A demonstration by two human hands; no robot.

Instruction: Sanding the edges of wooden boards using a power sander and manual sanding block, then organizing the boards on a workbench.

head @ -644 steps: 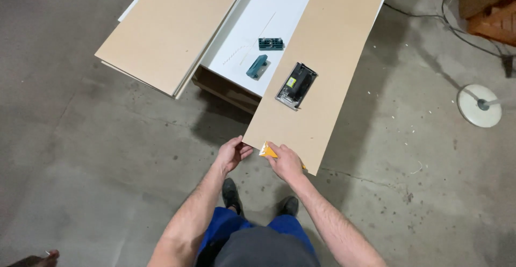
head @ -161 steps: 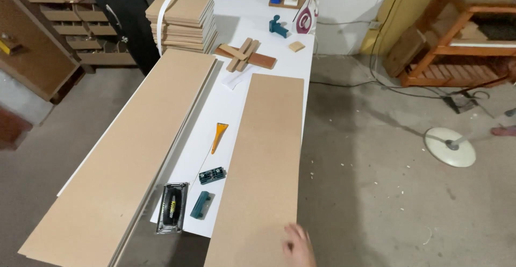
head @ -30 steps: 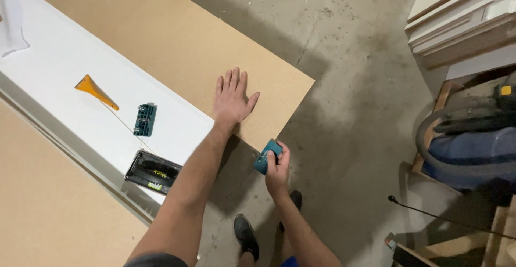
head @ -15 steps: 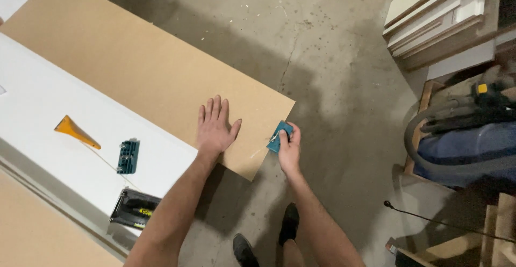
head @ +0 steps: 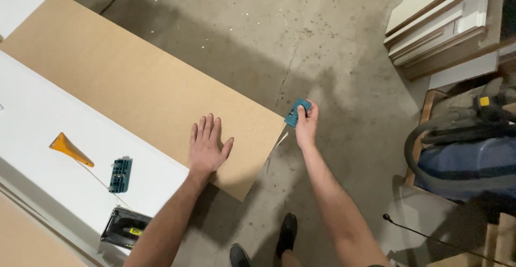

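My left hand (head: pixel 206 145) lies flat, fingers spread, on the near end of a long brown board (head: pixel 134 84) that rests on a white table (head: pixel 32 132). My right hand (head: pixel 306 124) grips a small teal trimming tool (head: pixel 297 112) just off the board's far corner, over the floor. A thin white strip (head: pixel 279 141) curls away from the board's end edge below that hand.
On the white table lie an orange scraper (head: pixel 70 149), a teal block tool (head: pixel 119 174) and a black tool with a yellow label (head: pixel 124 228). A blue vacuum with a grey hose (head: pixel 462 154) and stacked panels (head: pixel 446 25) stand at the right on the concrete floor.
My right hand has slid the teal tool along the board's end edge, from the near corner to past the far corner. A white strip now hangs off. My left hand stayed pressed on the board.
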